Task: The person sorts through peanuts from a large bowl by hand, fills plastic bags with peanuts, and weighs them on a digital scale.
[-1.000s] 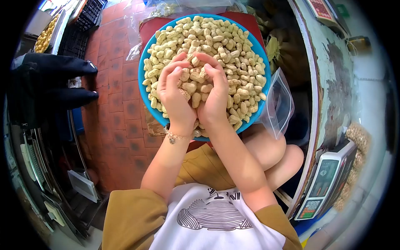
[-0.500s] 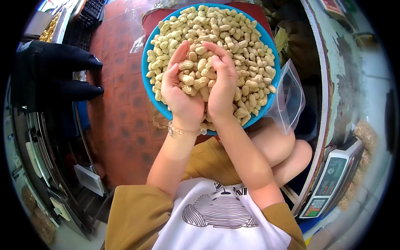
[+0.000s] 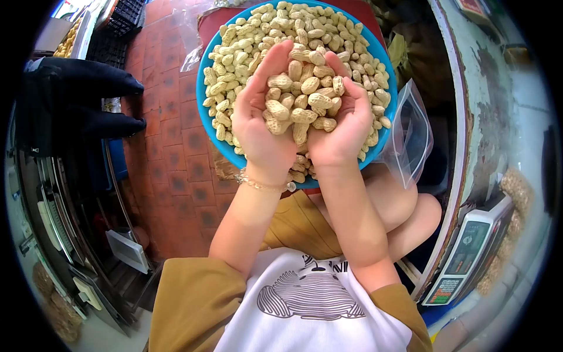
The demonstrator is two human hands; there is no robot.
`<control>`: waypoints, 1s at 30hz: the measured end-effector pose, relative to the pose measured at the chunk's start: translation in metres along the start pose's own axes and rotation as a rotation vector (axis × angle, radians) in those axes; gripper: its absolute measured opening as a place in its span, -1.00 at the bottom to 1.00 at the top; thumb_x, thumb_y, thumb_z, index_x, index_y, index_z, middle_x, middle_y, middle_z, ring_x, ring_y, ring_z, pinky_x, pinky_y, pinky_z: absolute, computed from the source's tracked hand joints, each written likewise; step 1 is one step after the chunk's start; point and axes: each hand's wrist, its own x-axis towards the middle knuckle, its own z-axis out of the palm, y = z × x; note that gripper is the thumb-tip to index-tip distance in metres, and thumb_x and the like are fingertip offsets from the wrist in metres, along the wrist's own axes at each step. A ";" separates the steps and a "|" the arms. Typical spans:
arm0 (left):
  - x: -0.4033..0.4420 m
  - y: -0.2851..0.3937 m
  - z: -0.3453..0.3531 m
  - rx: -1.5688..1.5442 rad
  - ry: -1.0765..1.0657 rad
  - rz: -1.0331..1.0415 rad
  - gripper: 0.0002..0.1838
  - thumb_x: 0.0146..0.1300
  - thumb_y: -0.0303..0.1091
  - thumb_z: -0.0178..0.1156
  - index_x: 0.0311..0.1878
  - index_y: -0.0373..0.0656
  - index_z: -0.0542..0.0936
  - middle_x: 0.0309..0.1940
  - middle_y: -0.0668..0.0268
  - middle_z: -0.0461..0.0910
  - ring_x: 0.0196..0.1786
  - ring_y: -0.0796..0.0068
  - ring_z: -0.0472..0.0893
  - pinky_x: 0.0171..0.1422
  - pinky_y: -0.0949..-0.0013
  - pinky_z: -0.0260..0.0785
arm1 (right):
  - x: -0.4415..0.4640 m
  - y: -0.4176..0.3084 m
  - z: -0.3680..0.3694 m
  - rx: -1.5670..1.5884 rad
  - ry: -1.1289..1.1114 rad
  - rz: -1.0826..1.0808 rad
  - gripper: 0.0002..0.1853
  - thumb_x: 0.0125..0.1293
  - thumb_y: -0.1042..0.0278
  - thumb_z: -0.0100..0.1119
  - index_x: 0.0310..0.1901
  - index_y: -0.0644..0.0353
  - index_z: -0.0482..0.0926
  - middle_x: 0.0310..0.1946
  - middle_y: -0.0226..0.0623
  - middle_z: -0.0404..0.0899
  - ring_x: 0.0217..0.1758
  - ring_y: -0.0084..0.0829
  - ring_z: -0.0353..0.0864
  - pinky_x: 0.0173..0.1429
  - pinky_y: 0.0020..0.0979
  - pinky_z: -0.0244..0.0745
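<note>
A round blue basin full of unshelled peanuts lies in front of me. Cupped over its near half, my left hand and my right hand together hold a heap of peanuts. Both palms face up, their inner edges close together, with fingers curved around the heap. A beaded bracelet circles my left wrist. More peanuts show in the basin below my wrists and all around my hands.
A clear zip bag rests at the basin's right edge. Further right are a ledge and a digital scale. A person's dark-clothed legs are at the left, over red floor tiles. Black crates stand at upper left.
My hands have opened wider and now show a fuller heap of peanuts, higher in view. The view has shifted slightly, moving the basin up and right from its earliest position.
</note>
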 end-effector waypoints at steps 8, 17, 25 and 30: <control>0.004 0.006 -0.013 -0.433 -0.050 -0.142 -0.43 0.49 -0.19 -0.25 0.50 -0.17 0.23 0.52 0.15 0.19 0.56 0.14 0.15 0.64 -0.02 -0.08 | 0.001 -0.011 0.010 0.006 0.008 0.065 -0.50 0.43 0.26 -0.18 0.32 0.31 0.42 0.28 -0.05 0.46 0.36 -0.15 0.44 0.48 -0.12 0.29; 0.007 -0.011 -0.022 -0.588 -0.018 -0.159 -0.44 0.48 -0.24 -0.28 0.49 -0.15 0.25 0.52 0.20 0.21 0.57 0.16 0.13 0.67 0.00 -0.18 | 0.001 0.002 0.003 -0.085 0.074 -0.089 -0.52 0.40 0.24 -0.17 0.21 0.33 0.50 0.20 -0.12 0.53 0.28 -0.26 0.50 0.44 -0.24 0.33; 0.006 -0.008 -0.025 -0.646 -0.049 -0.202 -0.45 0.49 -0.24 -0.29 0.49 -0.10 0.27 0.52 0.23 0.21 0.56 0.15 0.13 0.66 -0.02 -0.16 | -0.004 0.012 0.000 -0.136 0.012 -0.125 -0.49 0.40 0.24 -0.20 0.25 0.36 0.47 0.23 -0.12 0.51 0.32 -0.27 0.46 0.47 -0.24 0.29; 0.005 -0.007 -0.021 -0.590 -0.072 -0.190 -0.44 0.49 -0.21 -0.30 0.48 -0.15 0.28 0.51 0.21 0.23 0.53 0.17 0.19 0.63 0.04 -0.04 | -0.003 0.007 -0.002 -0.064 0.018 -0.051 -0.48 0.41 0.24 -0.21 0.29 0.34 0.44 0.28 -0.09 0.48 0.36 -0.23 0.43 0.50 -0.21 0.26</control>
